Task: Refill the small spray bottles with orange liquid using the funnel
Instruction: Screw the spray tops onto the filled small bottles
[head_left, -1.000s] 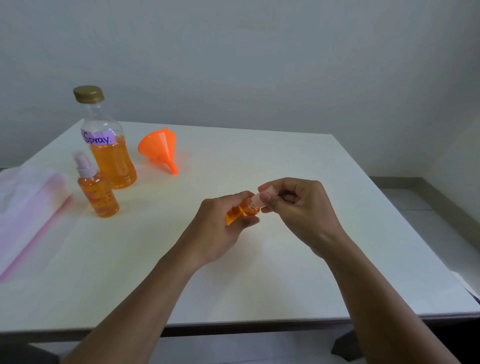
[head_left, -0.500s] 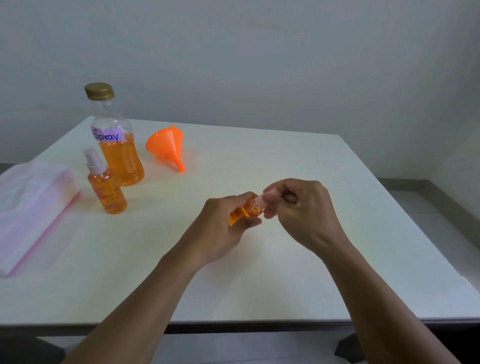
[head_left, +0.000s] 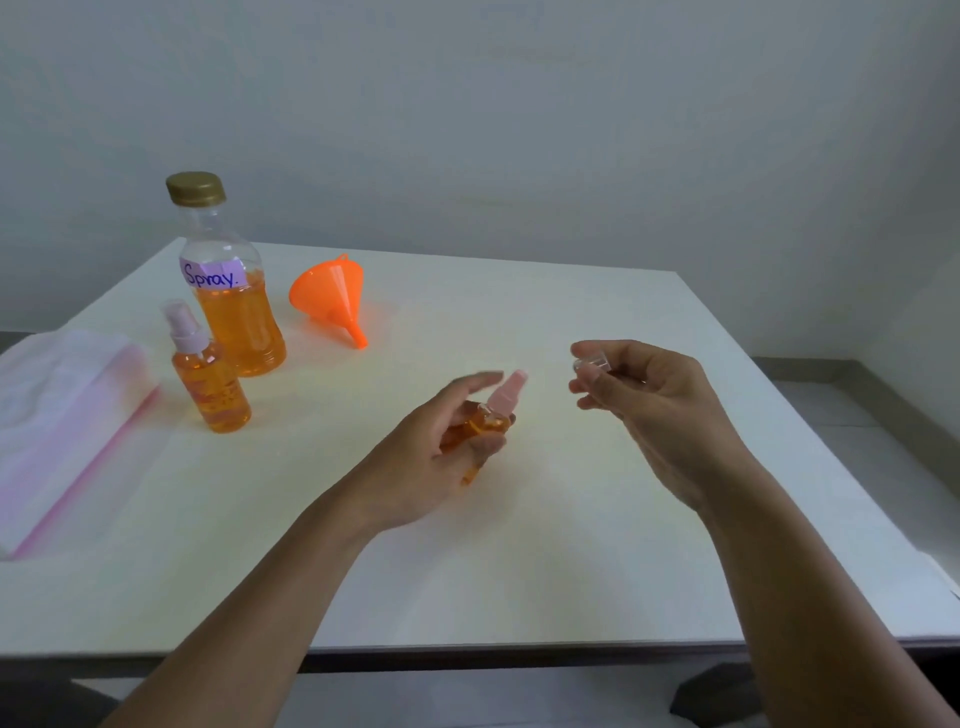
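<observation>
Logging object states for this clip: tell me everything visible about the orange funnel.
The funnel is bright orange, looks like thin translucent plastic, with a wide cone, a short narrow spout and a small loop tab on the rim. It lies tipped on its side on the white table, mouth facing left, spout pointing toward the camera and right. It sits right of the big bottle, apart from it. Neither hand touches it.

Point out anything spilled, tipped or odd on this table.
No spill shows. The funnel lies tipped on its side beside the large bottle, unused. The left hand holds a small spray bottle tilted; the right hand holds its clear cap.
</observation>
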